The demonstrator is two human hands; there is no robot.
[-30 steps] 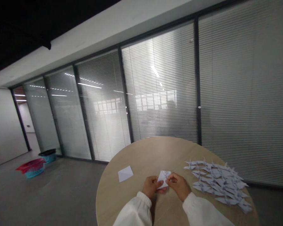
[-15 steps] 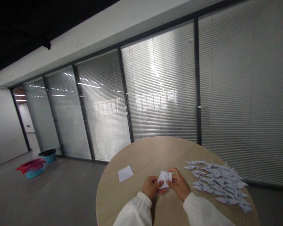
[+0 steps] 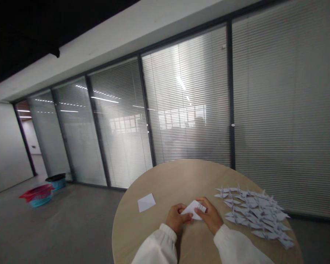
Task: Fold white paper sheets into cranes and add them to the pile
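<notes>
Between my hands is a small piece of folded white paper [image 3: 191, 209] with some dark printed lines near its right side. My left hand [image 3: 177, 217] pinches its left edge, thumb on top. My right hand [image 3: 209, 215] grips the right side, with the thumb pressed on the paper's face and the fingers behind, partly hidden. Left of my hands, a flat white paper sheet [image 3: 146, 202] with a faint crease lies on the round wooden table [image 3: 176, 176]. To the right, several folded white paper cranes [image 3: 253, 211] sit grouped close together.
The table's curved edge runs near a glass partition with blinds [image 3: 189, 110]. On the grey floor at left stand a blue bin with a red liner [image 3: 37, 195] and another blue bin with a black liner [image 3: 56, 180]. An open doorway [image 3: 30, 139] shows at far left.
The folded paper has turned in my hands and its right end is now higher and farther right. My right thumb has moved up over the printed lines. The sheet and cranes stay put.
</notes>
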